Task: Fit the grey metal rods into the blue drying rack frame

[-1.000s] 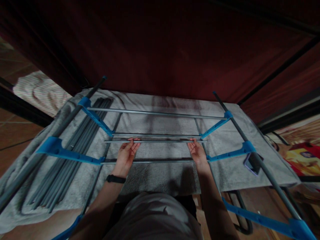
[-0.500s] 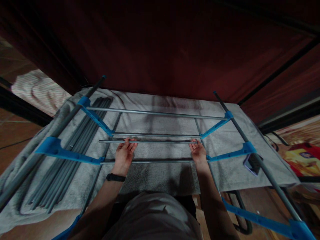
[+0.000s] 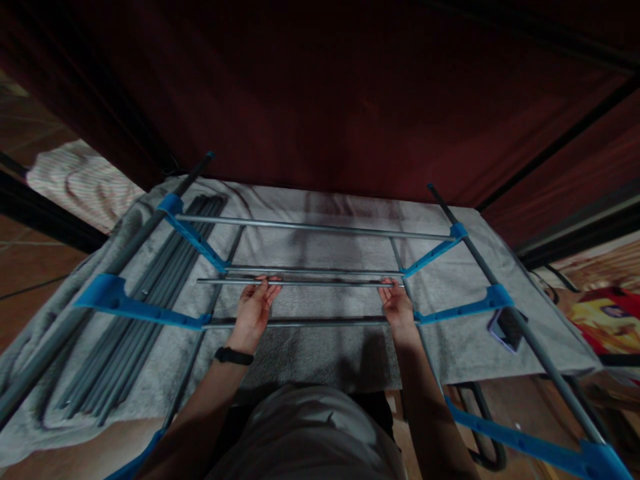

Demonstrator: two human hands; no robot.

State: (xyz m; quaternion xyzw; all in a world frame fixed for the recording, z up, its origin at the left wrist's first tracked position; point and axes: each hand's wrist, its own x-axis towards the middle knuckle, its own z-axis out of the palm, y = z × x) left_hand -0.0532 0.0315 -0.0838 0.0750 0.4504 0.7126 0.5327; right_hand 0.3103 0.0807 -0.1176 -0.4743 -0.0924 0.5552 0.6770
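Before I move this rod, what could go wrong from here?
Your left hand and right hand pinch the thin rod without wrapping it, so it might slip. Its longer left end could bump the near left blue bracket. The phone partly behind the right pole might get hit if that pole shifts.

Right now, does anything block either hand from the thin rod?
Nothing visible: the left hand and right hand both hold the thin rod. The near crossbar passes behind the hands in this view, not between them and the rod.
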